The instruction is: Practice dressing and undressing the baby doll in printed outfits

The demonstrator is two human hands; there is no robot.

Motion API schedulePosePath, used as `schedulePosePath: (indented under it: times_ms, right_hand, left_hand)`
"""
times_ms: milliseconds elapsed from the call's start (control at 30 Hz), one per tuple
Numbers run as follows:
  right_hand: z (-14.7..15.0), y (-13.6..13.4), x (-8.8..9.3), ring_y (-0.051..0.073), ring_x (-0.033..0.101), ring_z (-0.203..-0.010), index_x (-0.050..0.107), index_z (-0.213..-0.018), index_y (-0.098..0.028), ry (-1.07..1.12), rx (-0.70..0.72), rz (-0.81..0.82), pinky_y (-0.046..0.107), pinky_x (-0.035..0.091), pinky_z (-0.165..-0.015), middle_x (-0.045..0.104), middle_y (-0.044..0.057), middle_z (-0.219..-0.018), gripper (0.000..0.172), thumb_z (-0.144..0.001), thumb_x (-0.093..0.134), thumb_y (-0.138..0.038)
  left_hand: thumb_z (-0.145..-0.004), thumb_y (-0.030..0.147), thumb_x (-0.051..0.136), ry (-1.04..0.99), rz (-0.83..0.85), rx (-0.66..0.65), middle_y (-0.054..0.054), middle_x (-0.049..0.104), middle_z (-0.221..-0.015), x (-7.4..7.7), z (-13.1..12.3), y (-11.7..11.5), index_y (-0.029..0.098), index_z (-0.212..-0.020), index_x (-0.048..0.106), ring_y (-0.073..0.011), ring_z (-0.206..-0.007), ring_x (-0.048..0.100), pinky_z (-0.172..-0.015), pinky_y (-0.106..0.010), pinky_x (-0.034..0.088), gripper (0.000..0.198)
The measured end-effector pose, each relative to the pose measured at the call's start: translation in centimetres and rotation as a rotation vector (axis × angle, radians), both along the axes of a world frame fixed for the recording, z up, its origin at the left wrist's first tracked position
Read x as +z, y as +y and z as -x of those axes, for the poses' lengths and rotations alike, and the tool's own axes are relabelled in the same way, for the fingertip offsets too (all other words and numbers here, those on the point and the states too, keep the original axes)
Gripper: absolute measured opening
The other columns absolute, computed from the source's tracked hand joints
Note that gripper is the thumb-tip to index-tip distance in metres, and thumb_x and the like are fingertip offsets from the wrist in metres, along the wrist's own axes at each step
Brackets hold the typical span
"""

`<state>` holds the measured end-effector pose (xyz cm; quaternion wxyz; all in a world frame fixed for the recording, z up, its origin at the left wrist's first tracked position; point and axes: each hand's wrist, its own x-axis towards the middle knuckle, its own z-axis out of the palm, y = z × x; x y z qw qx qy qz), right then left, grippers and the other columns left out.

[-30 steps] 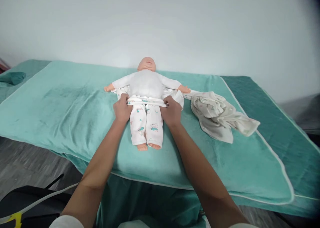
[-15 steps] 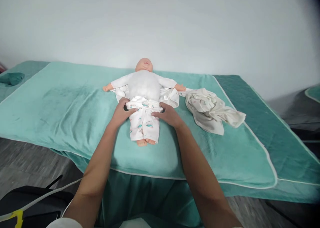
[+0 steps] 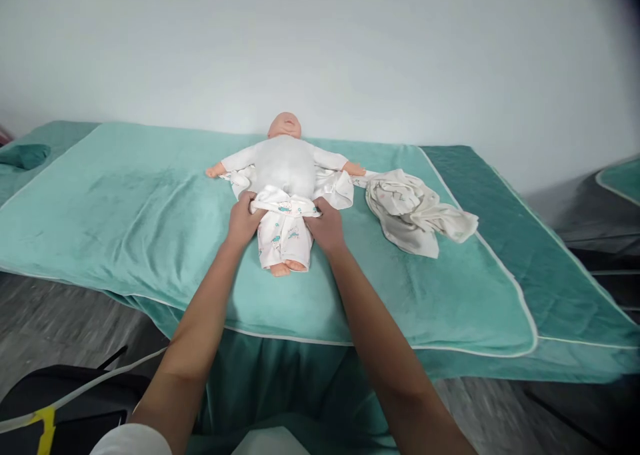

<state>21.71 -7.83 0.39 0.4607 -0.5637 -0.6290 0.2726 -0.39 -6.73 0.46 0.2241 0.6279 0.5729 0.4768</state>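
Note:
A baby doll (image 3: 284, 162) lies on its back on a teal towel (image 3: 125, 202), head toward the wall and arms spread. It wears a white top and white printed trousers (image 3: 283, 235). My left hand (image 3: 243, 219) grips the trousers' waistband at the doll's left hip side, and my right hand (image 3: 327, 225) grips the same waistband on the other side. The doll's bare feet stick out below the trouser legs. A white cloth (image 3: 335, 187) lies spread under the doll's back.
A crumpled white printed garment (image 3: 415, 212) lies on the towel right of the doll. The towel covers a teal bed against a pale wall. A black object with a white cable (image 3: 75, 392) sits at the lower left on the floor.
The waistband has moved up onto the doll's waist. Half a second ago my fingers lay looser on it; now both hands grip it at the hips. The view has shifted slightly.

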Motion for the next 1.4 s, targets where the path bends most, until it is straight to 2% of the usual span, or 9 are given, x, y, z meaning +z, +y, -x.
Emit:
schedulePosePath:
  times_ms: [200,333,633,767,867,1033,1133,1233,1400]
  right_hand:
    - [-1.3,-2.7,-0.1,0.023,0.054,-0.090,0.055,-0.095,-0.022,-0.047,0.122,0.125,0.035,0.043,-0.080,0.061,0.002,-0.093,0.052,-0.065,0.079,-0.058]
    - [-1.1,-3.8,0.0,0.023,0.052,-0.086,0.050,-0.077,-0.024,-0.117,0.133,0.056,0.037,0.042,-0.083,0.054,0.000,-0.079,0.046,-0.069,0.078,-0.060]
    - [0.2,-4.8,-0.3,0.021,0.049,-0.074,0.039,-0.064,-0.025,-0.149,-0.032,-0.010,0.035,0.041,-0.079,0.053,-0.001,-0.066,0.031,-0.074,0.066,-0.035]
    - [-0.1,-4.6,0.0,0.017,0.045,-0.069,0.043,-0.068,-0.024,-0.017,0.032,0.082,0.030,0.037,-0.067,0.048,-0.004,-0.065,0.027,-0.076,0.063,-0.040]
    - [-1.1,-4.8,0.5,0.018,0.052,-0.077,0.054,-0.083,-0.023,0.034,0.196,0.130,0.029,0.042,-0.072,0.056,-0.003,-0.079,0.029,-0.078,0.068,-0.048]
    - [-3.2,-6.6,-0.3,0.031,0.054,-0.122,0.049,-0.134,-0.021,-0.023,0.423,0.114,0.045,0.044,-0.105,0.055,0.013,-0.134,0.098,-0.054,0.093,-0.057]
    - [-3.0,-7.6,-1.2,0.038,0.052,-0.127,0.045,-0.140,-0.020,-0.100,0.382,0.055,0.052,0.042,-0.109,0.052,0.018,-0.137,0.117,-0.044,0.097,-0.060]
    - [-2.0,-8.1,-1.7,0.038,0.056,-0.118,0.052,-0.129,-0.019,-0.190,0.251,-0.041,0.053,0.044,-0.104,0.060,0.016,-0.123,0.096,-0.053,0.093,-0.063]
    - [-1.0,-8.1,-1.3,0.034,0.061,-0.105,0.059,-0.102,-0.023,-0.263,0.137,-0.078,0.050,0.044,-0.101,0.067,0.010,-0.101,0.052,-0.067,0.085,-0.051]
  left_hand:
    - [-0.074,0.046,0.080,-0.089,0.163,-0.185,0.000,0.063,-0.099,-0.2,1.2,-3.7,0.021,-0.109,0.061,-0.0171,-0.089,0.056,-0.080,-0.028,0.044,0.047]
    - [-0.076,0.045,0.079,0.006,0.074,-0.250,0.000,0.057,-0.092,0.2,1.2,-5.0,0.019,-0.085,0.058,-0.0160,-0.084,0.053,-0.076,-0.028,0.042,0.035]
    - [-0.080,0.038,0.065,0.235,-0.030,-0.034,0.003,0.046,-0.062,-1.0,0.9,-5.7,0.022,-0.062,0.044,-0.0154,-0.064,0.042,-0.064,-0.030,0.031,0.032]
    - [-0.080,0.040,0.069,0.122,0.089,-0.071,0.003,0.057,-0.071,-0.6,1.0,-6.0,0.021,-0.081,0.057,-0.0153,-0.067,0.048,-0.064,-0.028,0.036,0.022]
    - [-0.076,0.042,0.077,-0.021,0.199,-0.200,-0.001,0.064,-0.095,-0.2,1.4,-6.7,0.022,-0.104,0.059,-0.0179,-0.084,0.058,-0.075,-0.029,0.047,0.039]
    - [-0.067,0.052,0.087,-0.007,0.154,-0.385,-0.010,0.054,-0.132,-0.6,2.3,-8.7,0.024,-0.131,0.050,-0.0297,-0.126,0.053,-0.110,-0.043,0.044,0.079]
    - [-0.053,0.056,0.095,0.102,0.069,-0.395,-0.016,0.047,-0.142,-1.3,2.0,-9.7,0.025,-0.147,0.037,-0.0371,-0.135,0.047,-0.114,-0.052,0.040,0.115]
    - [-0.050,0.052,0.097,0.298,-0.012,-0.318,-0.018,0.048,-0.141,-1.4,0.9,-10.0,0.023,-0.149,0.033,-0.0400,-0.132,0.048,-0.110,-0.055,0.043,0.122]
    - [-0.072,0.048,0.085,0.521,-0.086,-0.244,-0.014,0.066,-0.118,-0.5,-0.2,-9.8,0.021,-0.130,0.052,-0.0353,-0.113,0.062,-0.100,-0.049,0.046,0.072]
